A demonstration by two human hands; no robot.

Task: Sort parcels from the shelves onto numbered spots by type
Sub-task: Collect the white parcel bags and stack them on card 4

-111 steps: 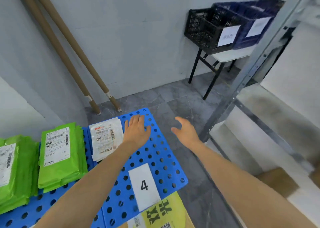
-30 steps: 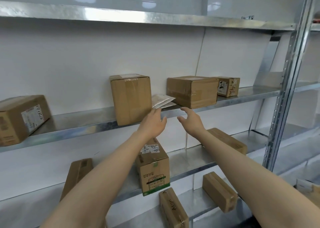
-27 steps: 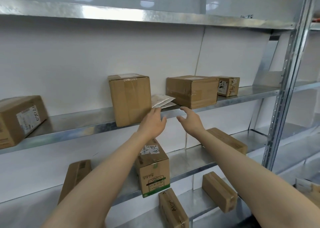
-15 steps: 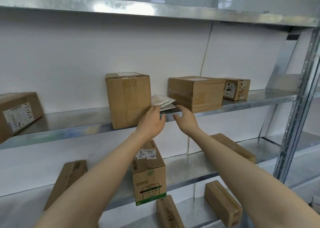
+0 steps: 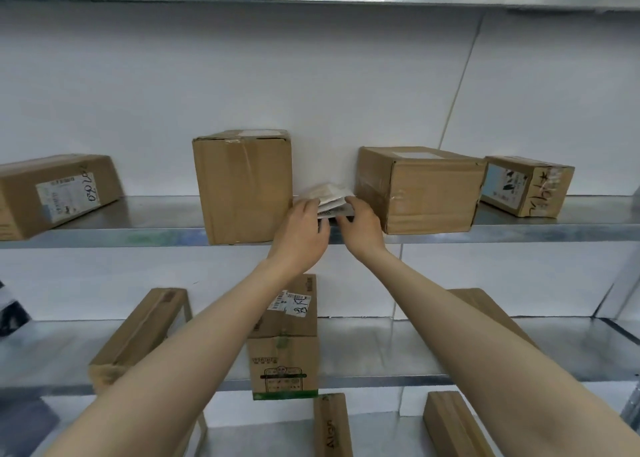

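I had both hands up at the middle shelf (image 5: pixel 138 226), closed from either side on a small stack of flat white packets (image 5: pixel 330 196). My left hand (image 5: pixel 303 234) took the stack's left edge, fingers curled over the top and thumb tucked beneath. My right hand (image 5: pixel 362 228) took the right edge the same way, fingertips on top and thumb underneath. The two hands sat close together, thumbs almost meeting below the packets. The stack lay tilted, its far end higher, in the gap between two cartons. I could not tell whether it rested on the shelf or was lifted off it.

Immediately left of the grip stood a tall brown box (image 5: pixel 242 186), upright, with my left knuckles just beside its right face. Immediately right of the grip sat a wide low box (image 5: pixel 426 189), my right hand near its front corner. Further right was a small box (image 5: pixel 526 186) with black handwriting on its side. Well to the left of the grip, a long box (image 5: pixel 55 193) with a white label lay angled on the same shelf.

Below the grip, on the next shelf down, a labelled box (image 5: pixel 287 338) with a green strip along its bottom edge showed between my forearms. A long narrow carton (image 5: pixel 138 332) lay to its left.
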